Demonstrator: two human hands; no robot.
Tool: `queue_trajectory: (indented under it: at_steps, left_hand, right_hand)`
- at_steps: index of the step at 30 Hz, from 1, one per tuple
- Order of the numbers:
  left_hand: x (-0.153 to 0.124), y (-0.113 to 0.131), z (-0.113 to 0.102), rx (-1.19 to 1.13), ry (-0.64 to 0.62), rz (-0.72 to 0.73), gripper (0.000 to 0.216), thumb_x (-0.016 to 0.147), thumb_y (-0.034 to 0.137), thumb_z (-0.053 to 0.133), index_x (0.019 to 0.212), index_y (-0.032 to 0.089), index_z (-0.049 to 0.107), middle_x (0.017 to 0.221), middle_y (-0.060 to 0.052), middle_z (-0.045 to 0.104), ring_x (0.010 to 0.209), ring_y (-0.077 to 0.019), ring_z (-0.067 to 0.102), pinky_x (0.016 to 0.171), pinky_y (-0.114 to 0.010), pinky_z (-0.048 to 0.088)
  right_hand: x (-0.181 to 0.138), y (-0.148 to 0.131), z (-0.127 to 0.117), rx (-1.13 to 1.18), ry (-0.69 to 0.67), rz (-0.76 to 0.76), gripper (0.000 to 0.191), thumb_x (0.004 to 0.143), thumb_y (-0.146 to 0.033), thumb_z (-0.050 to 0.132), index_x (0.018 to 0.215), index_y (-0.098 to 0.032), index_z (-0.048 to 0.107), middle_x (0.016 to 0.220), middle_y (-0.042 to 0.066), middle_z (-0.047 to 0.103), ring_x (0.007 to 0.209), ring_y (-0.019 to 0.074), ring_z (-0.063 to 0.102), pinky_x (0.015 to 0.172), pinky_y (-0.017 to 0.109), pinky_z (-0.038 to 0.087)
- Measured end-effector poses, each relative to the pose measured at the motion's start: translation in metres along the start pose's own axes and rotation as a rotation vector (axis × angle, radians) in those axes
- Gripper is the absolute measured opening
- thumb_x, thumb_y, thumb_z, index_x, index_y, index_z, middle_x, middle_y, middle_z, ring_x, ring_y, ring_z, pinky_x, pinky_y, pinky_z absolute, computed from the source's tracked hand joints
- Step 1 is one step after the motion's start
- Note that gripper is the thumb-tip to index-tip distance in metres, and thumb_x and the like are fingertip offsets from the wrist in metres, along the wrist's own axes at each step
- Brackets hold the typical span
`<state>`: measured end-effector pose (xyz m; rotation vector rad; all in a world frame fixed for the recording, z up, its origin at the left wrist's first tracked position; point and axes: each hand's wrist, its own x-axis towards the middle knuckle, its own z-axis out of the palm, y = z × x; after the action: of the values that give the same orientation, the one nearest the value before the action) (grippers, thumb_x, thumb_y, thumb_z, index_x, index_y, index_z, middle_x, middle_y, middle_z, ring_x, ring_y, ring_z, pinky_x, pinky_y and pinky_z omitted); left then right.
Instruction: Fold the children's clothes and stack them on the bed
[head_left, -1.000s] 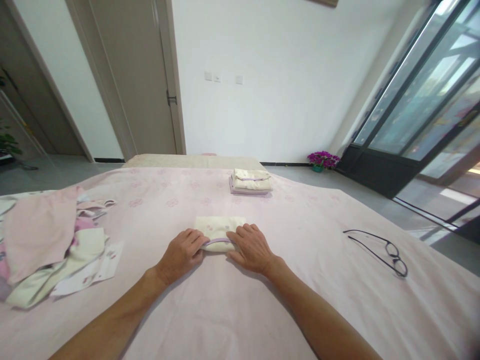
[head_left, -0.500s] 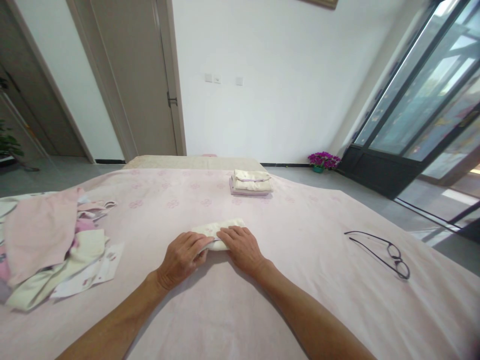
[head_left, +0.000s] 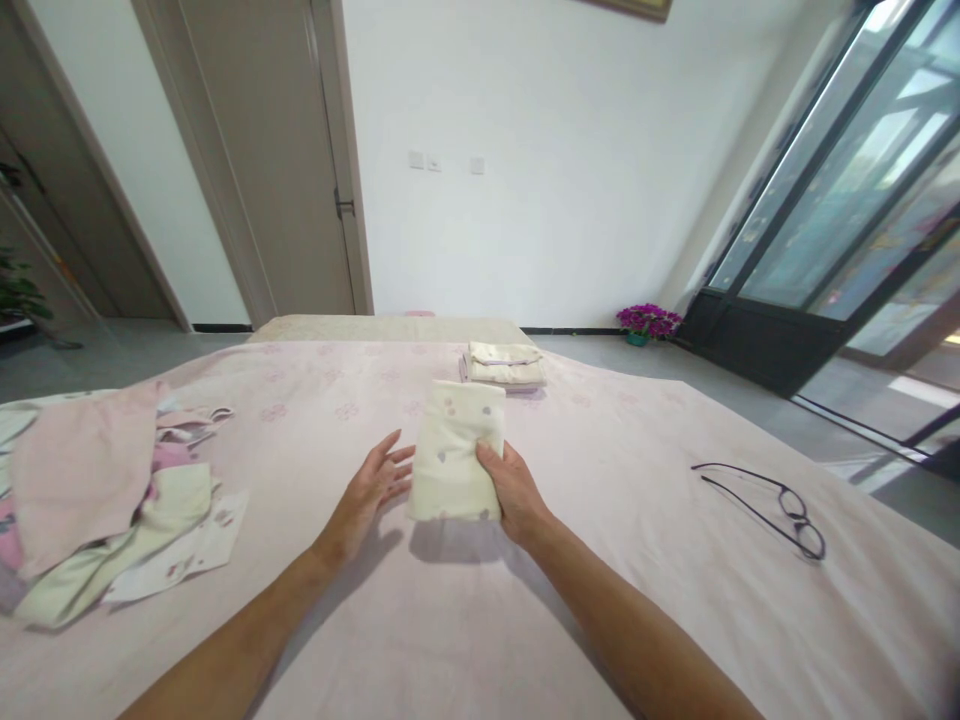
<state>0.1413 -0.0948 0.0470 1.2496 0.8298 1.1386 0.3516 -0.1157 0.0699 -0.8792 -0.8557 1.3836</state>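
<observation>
- A person held a folded cream cloth (head_left: 454, 455) with small printed shapes above the middle of a pink cover (head_left: 637, 470), its shadow falling just below.
- The right hand (head_left: 521, 495) grasped the cloth's right side, thumb pressed across the front; the other fingers were hidden behind it.
- The left hand (head_left: 364, 500) was unclenched, fingers loosely spread at the cloth's left side; from where I stood, I could not tell whether the fingertips touched it.
- Near the cover's far edge, right of its middle, lay a neat stack of folded cloths (head_left: 507, 365), cream over lilac.
- Along the left edge spread a loose heap of clothes (head_left: 90, 480) in pink, cream and white.
- Toward the right edge rested dark-framed eyeglasses (head_left: 801, 521), arms unfolded.
- Beyond the far right corner, magenta flowers (head_left: 646, 320) stood in a green pot on the floor.
</observation>
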Motion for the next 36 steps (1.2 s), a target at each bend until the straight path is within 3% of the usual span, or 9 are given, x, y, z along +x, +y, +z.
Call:
queue_trajectory:
  at_steps: [3,7,13,21,24,27,31,36]
  left_hand:
    - [-0.005,-0.003,0.013,-0.178,-0.108,-0.189,0.073,0.088,0.053,0.063,0.149,0.028,0.035,0.132,-0.013,0.062,0.105,-0.0245,0.068,0.085,-0.036,0.056]
    - [-0.006,-0.008,0.021,-0.204,-0.064,-0.163,0.077,0.078,0.041,0.078,0.143,0.018,0.044,0.128,-0.015,0.065,0.103,-0.0260,0.068,0.082,-0.031,0.056]
    - [-0.003,-0.009,0.015,-0.166,-0.052,-0.134,0.077,0.081,0.040,0.074,0.145,0.017,0.039,0.128,-0.016,0.064,0.099,-0.0258,0.070,0.076,-0.030,0.056]
    - [0.002,-0.010,0.006,0.066,0.001,-0.103,0.068,0.085,0.048,0.066,0.141,0.016,0.045,0.121,-0.014,0.067,0.093,-0.0229,0.069,0.076,-0.030,0.054]
    - [0.011,-0.016,-0.008,0.184,0.115,-0.060,0.061,0.090,0.053,0.053,0.138,0.016,0.048,0.120,-0.014,0.067,0.095,-0.0237,0.069,0.078,-0.033,0.054]
    - [0.022,-0.028,-0.029,0.365,0.241,0.016,0.053,0.090,0.048,0.052,0.133,0.017,0.053,0.119,-0.013,0.067,0.102,-0.0237,0.067,0.088,-0.036,0.052]
    - [0.033,-0.039,-0.047,0.569,0.296,0.046,0.044,0.087,0.042,0.054,0.125,0.020,0.059,0.115,-0.010,0.069,0.106,-0.0235,0.065,0.096,-0.038,0.047]
    - [0.035,-0.038,-0.044,0.695,0.243,0.022,0.040,0.086,0.038,0.052,0.120,0.021,0.063,0.113,-0.008,0.071,0.102,-0.0235,0.066,0.092,-0.036,0.047]
  right_hand:
    - [-0.002,0.014,-0.001,0.059,0.003,0.074,0.051,0.074,-0.048,0.079,0.112,-0.019,0.063,0.102,0.007,0.075,0.089,0.0254,0.071,0.079,0.038,0.057]
    - [-0.001,0.023,-0.003,0.130,-0.054,0.168,0.048,0.073,-0.039,0.079,0.112,-0.016,0.063,0.103,0.010,0.076,0.096,0.0278,0.071,0.087,0.042,0.057]
    - [0.004,0.020,-0.006,0.244,-0.102,0.401,0.040,0.079,-0.034,0.069,0.111,-0.010,0.064,0.104,0.016,0.075,0.106,0.0291,0.069,0.096,0.044,0.053]
    - [-0.002,0.022,-0.010,0.087,-0.141,0.342,0.047,0.077,-0.036,0.075,0.117,-0.016,0.061,0.105,0.011,0.075,0.099,0.0272,0.071,0.089,0.043,0.056]
    - [-0.001,0.024,-0.009,0.090,-0.065,0.325,0.043,0.078,-0.034,0.074,0.115,-0.016,0.061,0.103,0.010,0.075,0.096,0.0264,0.071,0.087,0.043,0.057]
    - [0.005,0.023,-0.011,0.125,0.040,0.298,0.037,0.079,-0.026,0.070,0.113,-0.017,0.060,0.100,0.009,0.076,0.095,0.0250,0.072,0.087,0.041,0.057]
    - [0.027,0.012,-0.018,0.151,0.154,0.251,0.032,0.083,-0.021,0.063,0.115,-0.018,0.059,0.101,0.008,0.076,0.094,0.0239,0.072,0.086,0.043,0.058]
    - [0.084,-0.019,-0.028,0.248,0.270,0.101,0.039,0.083,-0.014,0.054,0.122,-0.020,0.057,0.104,0.005,0.075,0.096,0.0222,0.071,0.084,0.042,0.059]
